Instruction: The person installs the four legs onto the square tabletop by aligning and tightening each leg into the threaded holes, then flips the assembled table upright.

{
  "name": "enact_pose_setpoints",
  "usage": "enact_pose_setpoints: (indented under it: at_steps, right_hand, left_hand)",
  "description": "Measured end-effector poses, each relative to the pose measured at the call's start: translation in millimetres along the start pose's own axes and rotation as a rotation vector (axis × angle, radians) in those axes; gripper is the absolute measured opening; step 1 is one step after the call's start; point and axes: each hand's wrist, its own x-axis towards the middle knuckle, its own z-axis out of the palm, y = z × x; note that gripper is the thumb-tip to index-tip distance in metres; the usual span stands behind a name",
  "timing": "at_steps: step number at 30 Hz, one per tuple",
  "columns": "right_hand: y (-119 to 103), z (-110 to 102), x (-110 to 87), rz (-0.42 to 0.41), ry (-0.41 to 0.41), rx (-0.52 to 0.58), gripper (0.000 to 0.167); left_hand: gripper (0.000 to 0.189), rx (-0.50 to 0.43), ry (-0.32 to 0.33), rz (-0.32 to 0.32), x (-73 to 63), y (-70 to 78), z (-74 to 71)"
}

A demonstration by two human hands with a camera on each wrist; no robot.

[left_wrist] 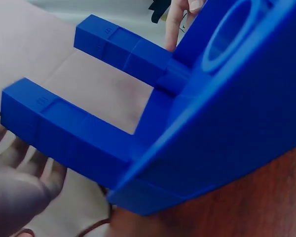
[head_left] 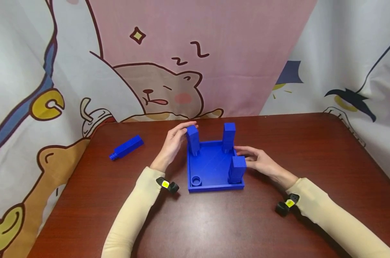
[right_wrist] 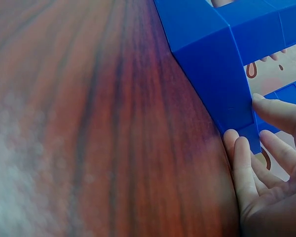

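Observation:
A blue square tray-like base [head_left: 211, 166] lies on the table with three blue posts standing at its corners. At its front left corner is a bare round socket [head_left: 196, 181]. My left hand [head_left: 171, 145] holds the far left post [head_left: 193, 138], its fingers reaching behind it. My right hand [head_left: 259, 161] grips the base's right side, with the thumb [right_wrist: 274, 109] at the rim and fingers against the outer wall. Near that hand stand the far right post [head_left: 228, 135] and the front right post [head_left: 237, 169]. A loose blue post [head_left: 128, 147] lies farther left, its narrow end toward the front left.
The brown wooden table [head_left: 188, 225] reaches back to a printed curtain [head_left: 233, 61] with cartoon animals. Each wrist wears a small black camera, the left one [head_left: 167, 184] beside the base's front left and the right one [head_left: 286, 204] low over the table.

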Motion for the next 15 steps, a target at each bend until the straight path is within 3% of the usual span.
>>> enact_pose_setpoints:
  at_steps: [6,8,11,15]
  right_hand:
    - [-1,-1,-0.1,0.004,0.001,-0.006,0.053]
    - [-1,-1,0.0,0.005,0.001,-0.006,0.053]
    - [0,-1,0.2,0.003,0.002,-0.005,0.053]
    - [2,0,0.6,0.001,-0.001,-0.002,0.054]
  left_hand:
    - [0.029,0.423,0.191,0.045,-7.7,22.6,11.0]
    - [0.030,0.512,0.234,0.055,-10.3,24.9,16.1]
    - [0.030,0.593,0.268,0.080,-12.1,20.3,19.9]
    - [0.028,0.538,0.279,0.079,-13.1,17.4,21.5]
